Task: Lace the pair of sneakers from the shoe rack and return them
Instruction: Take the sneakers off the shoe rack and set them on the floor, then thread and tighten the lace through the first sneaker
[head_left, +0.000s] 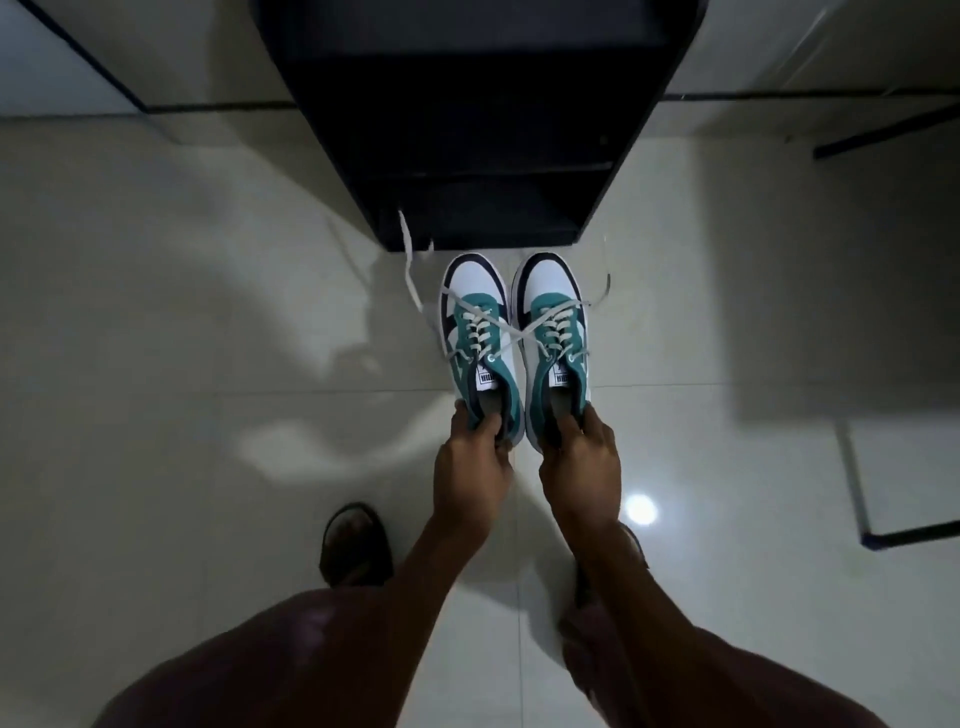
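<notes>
from the head camera i see the left hand closed on the heel of the left sneaker, and the right hand closed on the heel of the right sneaker. the two sneakers are side by side, toes just in front of the dark shoe rack, above the pale tile floor. the white laces are threaded, their loose ends hang out to both sides.

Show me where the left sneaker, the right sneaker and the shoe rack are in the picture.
left sneaker (474, 291): head view, on its white toe.
right sneaker (551, 283): head view, on its white toe.
shoe rack (467, 130): head view, on its dark front.
</notes>
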